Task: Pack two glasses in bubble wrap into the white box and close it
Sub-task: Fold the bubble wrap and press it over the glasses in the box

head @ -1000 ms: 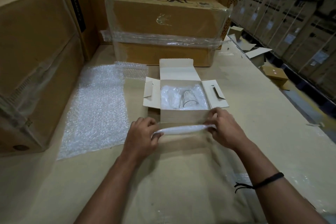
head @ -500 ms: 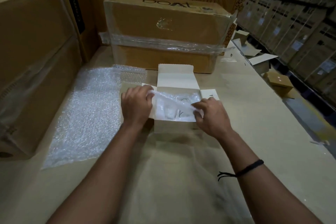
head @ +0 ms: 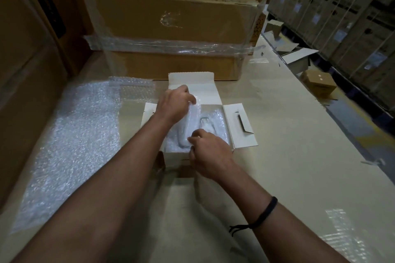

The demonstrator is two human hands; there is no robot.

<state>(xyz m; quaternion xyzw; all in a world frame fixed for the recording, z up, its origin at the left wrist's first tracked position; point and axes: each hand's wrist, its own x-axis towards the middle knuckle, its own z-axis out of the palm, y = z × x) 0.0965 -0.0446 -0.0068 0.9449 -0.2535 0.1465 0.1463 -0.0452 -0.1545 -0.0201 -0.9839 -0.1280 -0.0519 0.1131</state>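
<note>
Left grip (head: 174,105) and right grip (head: 208,149) pinch the ends of a wrapped glass (head: 188,128), low in the box (head: 177,159) beside the other glass (head: 213,126). Seat it flat and snug, wrap tucked below the rim, so flaps (head: 241,126) can shut.

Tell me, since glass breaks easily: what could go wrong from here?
1. The left hand and right hand hold the roll by its ends in the box, right beside the glass; pushing it down hard could knock or crack that glass.
2. Held only at its ends, the roll may loosen.
</note>
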